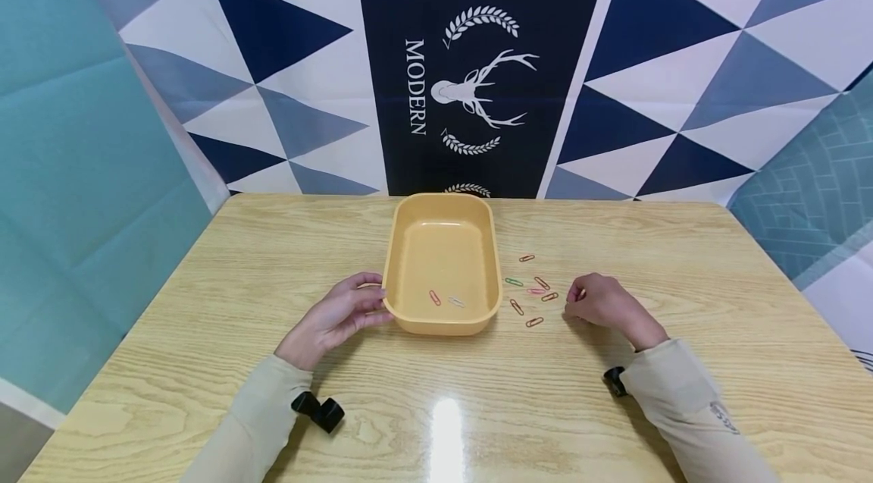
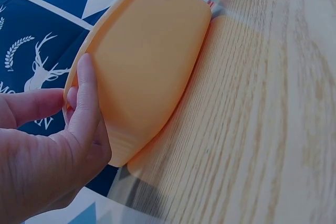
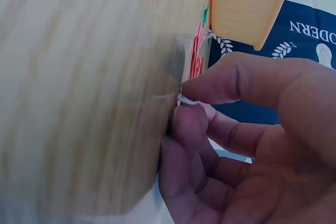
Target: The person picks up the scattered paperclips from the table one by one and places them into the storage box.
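A yellow plastic tray (image 1: 443, 327) stands at the middle of the table. My left hand (image 1: 341, 312) grips its left rim, thumb and fingers on either side of the edge in the left wrist view. Inside the tray lie a pink paper clip (image 1: 435, 298) and a white paper clip (image 1: 456, 301). To the right of the tray, my right hand (image 1: 600, 303) is low over the tabletop. Its thumb and forefinger pinch another white paper clip (image 3: 188, 100), mostly covered by the fingertips.
Several orange-red paper clips (image 1: 516, 307) are scattered between the tray and my right hand. Among them are a green paper clip (image 1: 514, 282) and a pink one. A patterned cloth (image 1: 293, 36) hangs behind the wooden table (image 1: 382, 407).
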`<action>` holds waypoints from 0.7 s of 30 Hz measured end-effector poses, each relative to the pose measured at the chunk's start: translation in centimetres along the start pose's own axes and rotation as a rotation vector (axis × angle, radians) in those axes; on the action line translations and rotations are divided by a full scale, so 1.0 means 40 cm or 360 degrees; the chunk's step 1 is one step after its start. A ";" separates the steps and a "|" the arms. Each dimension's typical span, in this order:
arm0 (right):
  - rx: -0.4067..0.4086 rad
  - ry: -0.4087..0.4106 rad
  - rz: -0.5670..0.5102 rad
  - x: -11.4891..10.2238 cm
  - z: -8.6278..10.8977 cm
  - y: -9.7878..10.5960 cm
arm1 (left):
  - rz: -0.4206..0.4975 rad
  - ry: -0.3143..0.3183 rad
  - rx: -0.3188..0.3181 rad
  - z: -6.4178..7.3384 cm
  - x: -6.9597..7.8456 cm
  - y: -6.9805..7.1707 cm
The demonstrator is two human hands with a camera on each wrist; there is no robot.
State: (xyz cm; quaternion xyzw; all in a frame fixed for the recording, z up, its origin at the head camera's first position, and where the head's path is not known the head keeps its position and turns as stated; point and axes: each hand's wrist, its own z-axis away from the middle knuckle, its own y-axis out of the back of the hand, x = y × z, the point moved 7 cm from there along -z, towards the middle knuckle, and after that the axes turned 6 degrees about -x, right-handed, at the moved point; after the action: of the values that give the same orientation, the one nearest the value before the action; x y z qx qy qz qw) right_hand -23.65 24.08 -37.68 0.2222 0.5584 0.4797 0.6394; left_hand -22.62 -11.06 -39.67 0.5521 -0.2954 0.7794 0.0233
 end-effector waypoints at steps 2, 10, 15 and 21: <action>-0.0006 -0.0010 -0.0003 0.001 0.001 0.000 | -0.0003 0.0000 0.0003 0.001 -0.001 0.001; -0.0048 -0.0040 -0.0053 0.011 0.002 0.005 | 0.0006 -0.0007 0.0009 0.000 0.000 0.001; -0.0064 -0.0039 -0.0106 0.015 0.002 0.007 | 0.0007 -0.0005 0.0013 -0.001 0.001 0.000; -0.0095 -0.0022 -0.0314 0.023 0.003 0.010 | 0.0008 0.0000 0.0017 0.000 0.000 0.000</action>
State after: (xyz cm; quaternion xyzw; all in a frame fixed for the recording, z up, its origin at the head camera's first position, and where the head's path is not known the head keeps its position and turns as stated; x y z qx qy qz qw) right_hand -23.74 25.08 -37.80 0.1501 0.5585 0.4293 0.6937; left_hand -22.61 -11.05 -39.66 0.5514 -0.2926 0.7810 0.0185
